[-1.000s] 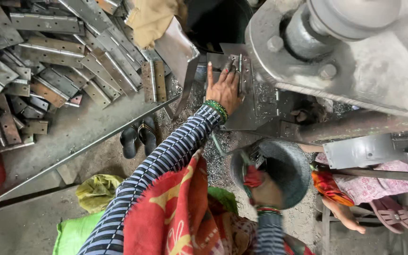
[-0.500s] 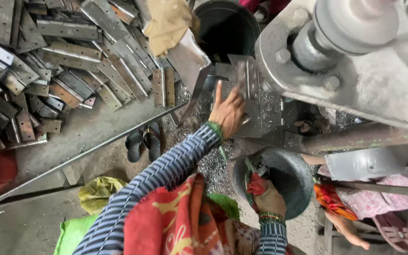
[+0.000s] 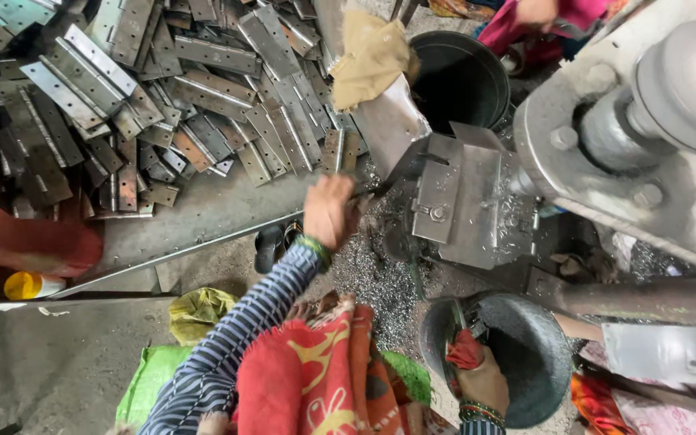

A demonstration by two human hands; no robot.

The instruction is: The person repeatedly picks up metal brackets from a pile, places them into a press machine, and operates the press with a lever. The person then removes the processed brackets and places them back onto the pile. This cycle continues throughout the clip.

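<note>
Hinges (image 3: 203, 97) lie heaped across the floor on your left, flat steel strips piled every which way, well apart from both hands. Your left hand (image 3: 330, 211) has pulled back off the press bed (image 3: 461, 201), where it lay flat a second ago, and now hangs just beside its left edge above the metal chips (image 3: 372, 278); it looks loosely closed, though whether it holds anything you cannot tell from here. Your right hand (image 3: 481, 379) is down in the grey bowl (image 3: 537, 354), clenched round a red rag (image 3: 465, 350), much as before. So the bed is clear of your fingers, and the bowl is where you're working. A dark bucket (image 3: 457, 76) stands behind the press, a tan cloth (image 3: 372, 56) draped nearby.
</note>
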